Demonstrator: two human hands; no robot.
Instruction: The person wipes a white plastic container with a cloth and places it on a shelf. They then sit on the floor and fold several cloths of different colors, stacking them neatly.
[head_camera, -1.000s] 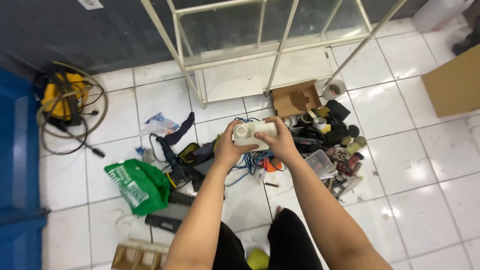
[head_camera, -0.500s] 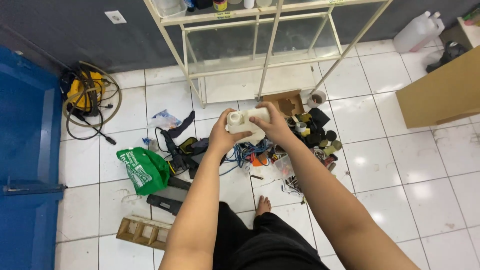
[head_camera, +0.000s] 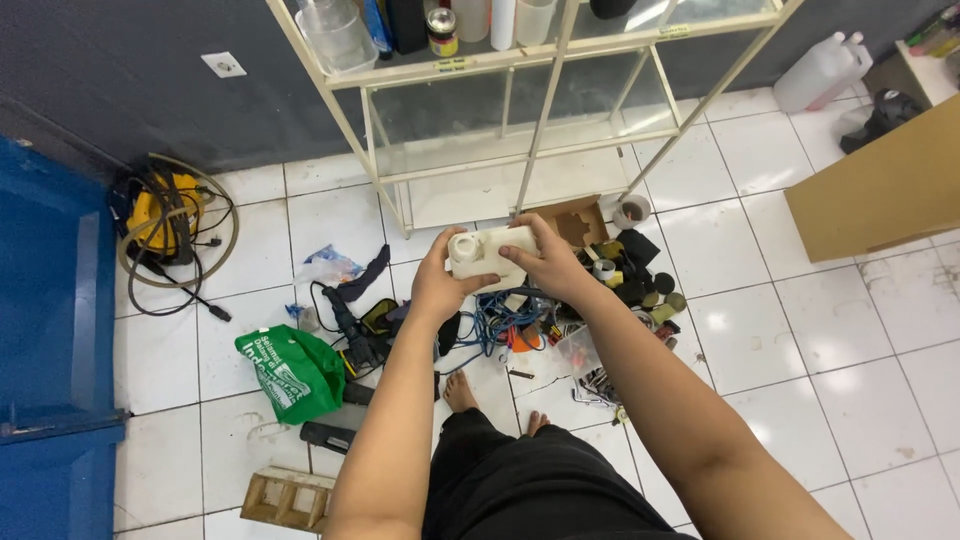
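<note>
White plastic container (head_camera: 487, 256), squat with a round cap at its left end, sits in both hands above the cluttered tile floor (head_camera: 800, 330), in front of the cream metal shelf rack (head_camera: 520, 150). Compared with half a second ago it remains gripped in the same two-handed way, but the view has tipped upward, so the rack's upper shelf with its jars and bottles now shows, and the blue panel (head_camera: 50, 330) at the far left fills more of the edge.

From the left: a yellow machine wrapped in hoses (head_camera: 165, 220) lies by the dark wall, a green plastic bag (head_camera: 290, 372) rests on the tiles, and a small wooden crate (head_camera: 285, 497) sits near the bottom. The left hand (head_camera: 440, 290) is closed around the container's capped end, thumb on top and fingers curled beneath. The right hand (head_camera: 545, 265) wraps the opposite end, fingers clamped over its top and side. Below them lie blue cables (head_camera: 500, 320) and a heap of dark small parts (head_camera: 635, 275). A brown cardboard box (head_camera: 880, 195) stands at the right, unmoved against the floor.
</note>
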